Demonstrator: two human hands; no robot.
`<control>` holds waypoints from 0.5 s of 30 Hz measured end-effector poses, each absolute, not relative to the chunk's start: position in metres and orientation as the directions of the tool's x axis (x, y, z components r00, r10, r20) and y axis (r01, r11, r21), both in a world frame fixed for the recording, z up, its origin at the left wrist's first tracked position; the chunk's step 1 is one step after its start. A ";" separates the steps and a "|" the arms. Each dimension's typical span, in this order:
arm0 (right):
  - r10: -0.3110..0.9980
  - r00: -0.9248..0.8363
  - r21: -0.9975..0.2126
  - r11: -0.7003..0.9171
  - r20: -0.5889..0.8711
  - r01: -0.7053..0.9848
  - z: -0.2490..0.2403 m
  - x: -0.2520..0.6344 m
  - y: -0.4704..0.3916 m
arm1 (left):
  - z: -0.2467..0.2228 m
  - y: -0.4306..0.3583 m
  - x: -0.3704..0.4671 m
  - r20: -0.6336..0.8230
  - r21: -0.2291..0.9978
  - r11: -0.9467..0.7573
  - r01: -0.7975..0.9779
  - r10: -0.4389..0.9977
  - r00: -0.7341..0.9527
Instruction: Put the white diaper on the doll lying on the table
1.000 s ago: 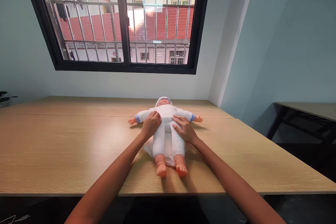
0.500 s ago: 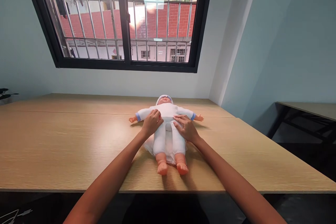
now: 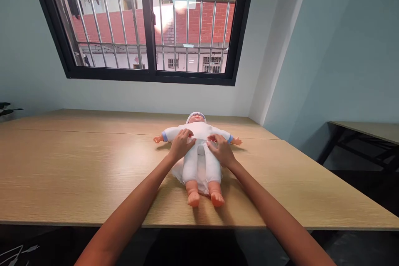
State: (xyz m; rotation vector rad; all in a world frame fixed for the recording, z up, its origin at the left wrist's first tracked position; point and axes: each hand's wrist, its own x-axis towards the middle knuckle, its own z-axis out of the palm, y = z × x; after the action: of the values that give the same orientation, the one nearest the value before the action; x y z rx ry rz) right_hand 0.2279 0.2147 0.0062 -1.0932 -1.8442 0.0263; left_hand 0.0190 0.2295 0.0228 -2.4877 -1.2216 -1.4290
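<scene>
A baby doll (image 3: pixel 201 131) in a white suit with blue cuffs and a white cap lies on its back on the wooden table, feet toward me, arms spread. Under its legs is a thin white cloth (image 3: pixel 178 172). My left hand (image 3: pixel 181 144) rests at the left side of the doll's waist, thumb and fingers apart. At the right side of the waist is my right hand (image 3: pixel 222 149), its fingers curved and parted from the thumb. Neither hand visibly grips anything.
The wooden table (image 3: pixel 93 166) spreads wide to both sides, its front edge near me. Behind it is a wall with a barred window (image 3: pixel 149 75). A second table (image 3: pixel 368 129) stands at the right. White cables (image 3: pixel 20 253) show at the lower left.
The fingers of my right hand have curled and drawn slightly away from the doll's belly. My left thumb has spread a little from the fingers. The doll lies as before.
</scene>
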 end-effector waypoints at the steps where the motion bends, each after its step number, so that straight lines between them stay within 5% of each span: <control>1: 0.696 -0.116 -0.457 0.578 0.709 0.676 0.006 0.226 0.217 | 0.023 0.230 0.019 0.740 0.351 -0.700 0.622 0.614 0.273; 15: 0.697 -0.083 -0.466 0.558 0.712 0.686 0.007 0.217 0.227 | 0.022 0.232 0.024 0.716 0.338 -0.700 0.629 0.626 0.311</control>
State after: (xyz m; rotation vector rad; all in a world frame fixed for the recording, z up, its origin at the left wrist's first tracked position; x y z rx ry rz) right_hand 0.2173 0.2273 0.0065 -1.1429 -1.7895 0.0136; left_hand 0.0236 0.2322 0.0219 -2.5398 -1.2160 -1.3832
